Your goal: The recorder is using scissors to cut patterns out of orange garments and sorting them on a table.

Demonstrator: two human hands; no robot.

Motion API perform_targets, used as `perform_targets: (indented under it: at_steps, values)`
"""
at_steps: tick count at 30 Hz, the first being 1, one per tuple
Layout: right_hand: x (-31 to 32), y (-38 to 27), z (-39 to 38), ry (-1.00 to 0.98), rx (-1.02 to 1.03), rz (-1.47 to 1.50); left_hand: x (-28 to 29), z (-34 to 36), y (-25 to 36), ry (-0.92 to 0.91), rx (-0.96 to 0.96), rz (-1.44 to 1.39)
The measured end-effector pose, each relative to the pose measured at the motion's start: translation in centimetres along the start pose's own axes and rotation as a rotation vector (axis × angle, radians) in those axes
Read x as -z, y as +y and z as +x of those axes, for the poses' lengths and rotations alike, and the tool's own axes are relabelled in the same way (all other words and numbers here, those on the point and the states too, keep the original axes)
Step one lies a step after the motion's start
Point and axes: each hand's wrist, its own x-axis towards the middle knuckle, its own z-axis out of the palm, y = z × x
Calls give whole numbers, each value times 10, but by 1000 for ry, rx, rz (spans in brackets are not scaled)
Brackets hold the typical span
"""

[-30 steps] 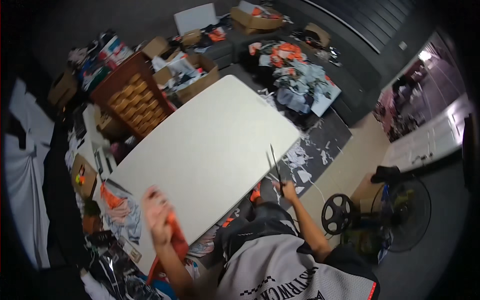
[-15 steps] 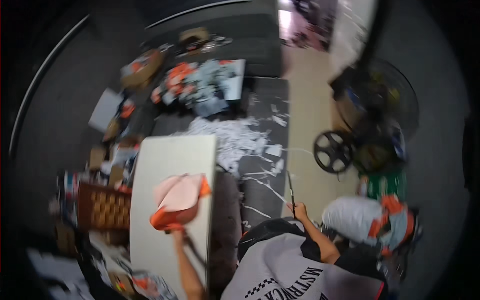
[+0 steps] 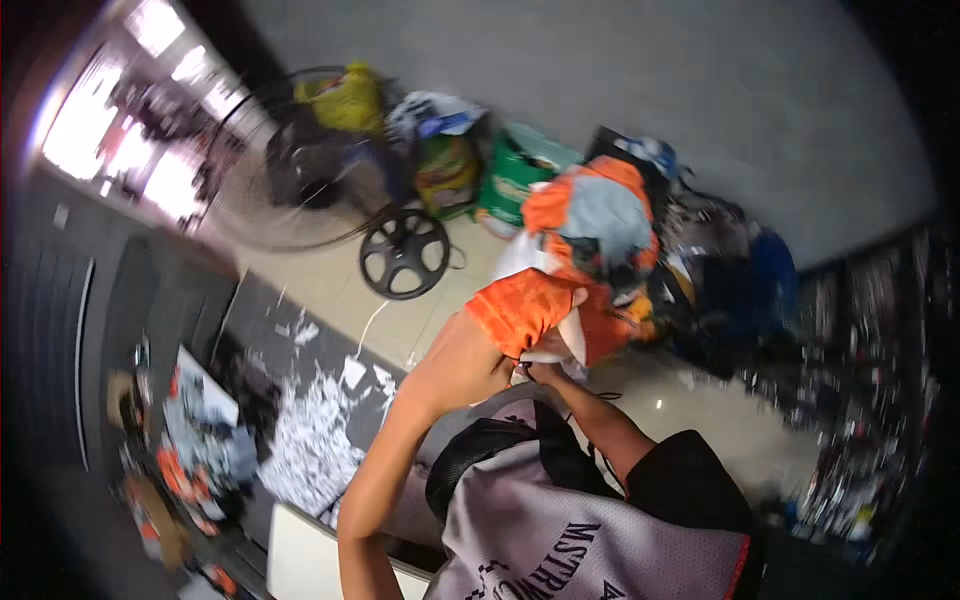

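Observation:
My left hand [image 3: 470, 365] is raised in front of me, closed on an orange cloth piece [image 3: 525, 308] with a pale pink inner side. Right beside it, partly behind the cloth, is my right hand [image 3: 548, 374]. Its fingers curl around a thin dark tool [image 3: 524, 371], of which only a small dark loop shows; its kind cannot be made out. Just beyond both hands stands a white bag [image 3: 520, 252], topped with a heap of orange and grey cloth pieces [image 3: 608, 212].
A standing fan [image 3: 300, 170] and its round black base [image 3: 404, 254] stand ahead to the left, near a green bag [image 3: 515, 180]. White scraps [image 3: 310, 440] cover the dark mat. The white table [image 3: 290, 560] is at lower left. Clutter lines the right wall.
My view has swung right, away from the table. My left hand has carried the cloth piece from above the table to my right hand, beside the white bag.

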Motion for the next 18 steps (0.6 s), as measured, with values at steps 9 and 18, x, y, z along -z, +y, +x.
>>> perform_targets:
  at_steps: [9, 18]
  values:
    - [-206, -42, -166, 450, -1281, 727, -150, 197, -107, -125, -553, 293]
    - [-379, -253, -257, 478, -2167, 577, -274, 344, -235, -95, -404, 413]
